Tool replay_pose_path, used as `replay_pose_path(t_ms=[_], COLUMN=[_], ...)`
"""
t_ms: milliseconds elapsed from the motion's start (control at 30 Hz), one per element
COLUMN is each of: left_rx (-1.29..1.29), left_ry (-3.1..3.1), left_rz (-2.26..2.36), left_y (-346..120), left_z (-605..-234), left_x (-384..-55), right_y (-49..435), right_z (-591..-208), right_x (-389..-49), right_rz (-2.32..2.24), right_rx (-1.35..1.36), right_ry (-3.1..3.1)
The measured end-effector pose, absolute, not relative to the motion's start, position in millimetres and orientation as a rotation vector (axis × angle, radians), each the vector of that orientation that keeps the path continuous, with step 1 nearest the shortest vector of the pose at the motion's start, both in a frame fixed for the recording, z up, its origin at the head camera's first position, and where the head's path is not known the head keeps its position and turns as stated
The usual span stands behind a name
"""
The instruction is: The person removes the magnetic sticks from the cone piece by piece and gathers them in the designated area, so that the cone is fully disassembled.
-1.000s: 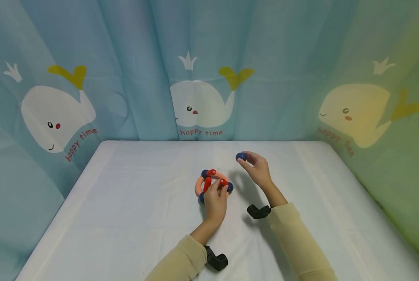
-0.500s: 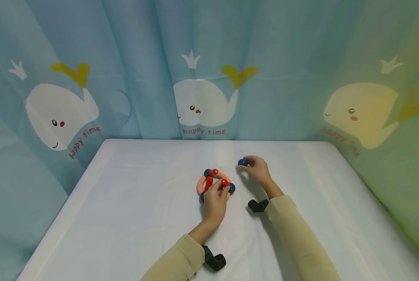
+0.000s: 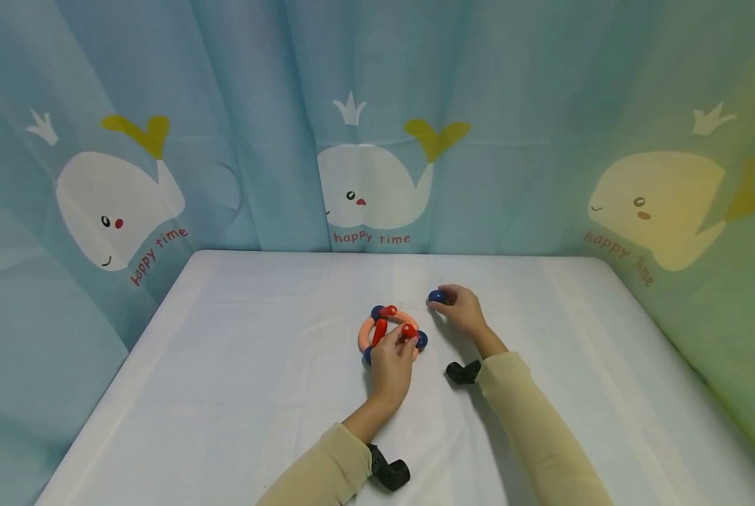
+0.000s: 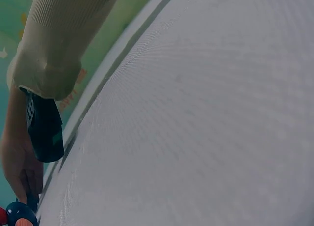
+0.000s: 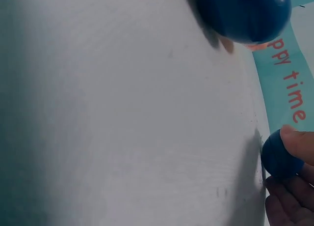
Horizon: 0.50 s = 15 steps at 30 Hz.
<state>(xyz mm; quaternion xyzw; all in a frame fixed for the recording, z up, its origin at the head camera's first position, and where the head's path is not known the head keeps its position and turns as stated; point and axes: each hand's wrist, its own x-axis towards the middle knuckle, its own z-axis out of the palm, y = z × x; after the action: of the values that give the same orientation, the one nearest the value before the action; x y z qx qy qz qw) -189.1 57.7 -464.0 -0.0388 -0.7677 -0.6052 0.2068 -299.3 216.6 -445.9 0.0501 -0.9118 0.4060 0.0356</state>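
A ring of peach curved rods [image 3: 364, 339] joined by blue balls lies on the white table. Red rods stand up from the balls, one at the back [image 3: 388, 310] and one at the front left [image 3: 380, 332]. My left hand [image 3: 392, 365] reaches over the ring's front and pinches a third red rod [image 3: 409, 329] beside the right blue ball [image 3: 422, 340]. Behind and right of the ring, my right hand [image 3: 467, 309] holds a loose blue ball [image 3: 437, 296] between thumb and fingers. The right wrist view shows this ball [image 5: 280, 157] low, close over the tabletop.
The white-covered table [image 3: 238, 393] spreads around the ring on all sides. A blue curtain [image 3: 257, 126] with whale prints rises behind its back edge. Black wrist devices hang below the left sleeve [image 3: 327, 464] and the right sleeve [image 3: 529, 414].
My right hand has lowered the loose blue ball towards the table and slightly nearer to me. The left hand keeps its grip on the red rod. The head view has shifted slightly.
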Motion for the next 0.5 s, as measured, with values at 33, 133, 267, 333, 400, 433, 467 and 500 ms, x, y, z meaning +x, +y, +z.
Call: replay_pose_path(t_ms=[33,133,267,333,400,433,467,500], left_rx=[-0.109,-0.118,-0.138,-0.143,-0.134,-0.130,-0.137,-0.142], left_ry=[-2.139,-2.132,-2.111,-2.106,-2.111,-2.113,-2.105,-2.103], left_rz=[-1.694,-1.730,-1.733,-1.721,-1.718,-1.715,-1.715,-1.717], left_y=[57.9,58.1,56.8,55.7,54.7,54.0,53.1,51.9], left_z=[-464.8,-466.7,-466.2,-465.3,-464.5,-464.3,-464.0,-463.9], left_x=[-189.0,-188.1,-184.7,-182.9,-181.2,-180.5,-179.7,-178.6], right_y=[216.6,216.9,217.3,217.5,217.8,218.1,218.4,218.6], right_z=[-446.1,-446.7,-447.4,-446.9,-446.0,-445.8,-445.3,-445.0], right_x=[-298.9,-298.2,-296.9,-295.7,-294.5,-294.0,-293.2,-292.5], right_rz=[1.241,1.243,1.256,1.268,1.276,1.274,1.272,1.271], right_rx=[0.158,0.149,0.134,0.131,0.128,0.129,0.131,0.135], right_ry=[-2.803,-2.817,-2.822,-2.814,-2.804,-2.801,-2.795,-2.790])
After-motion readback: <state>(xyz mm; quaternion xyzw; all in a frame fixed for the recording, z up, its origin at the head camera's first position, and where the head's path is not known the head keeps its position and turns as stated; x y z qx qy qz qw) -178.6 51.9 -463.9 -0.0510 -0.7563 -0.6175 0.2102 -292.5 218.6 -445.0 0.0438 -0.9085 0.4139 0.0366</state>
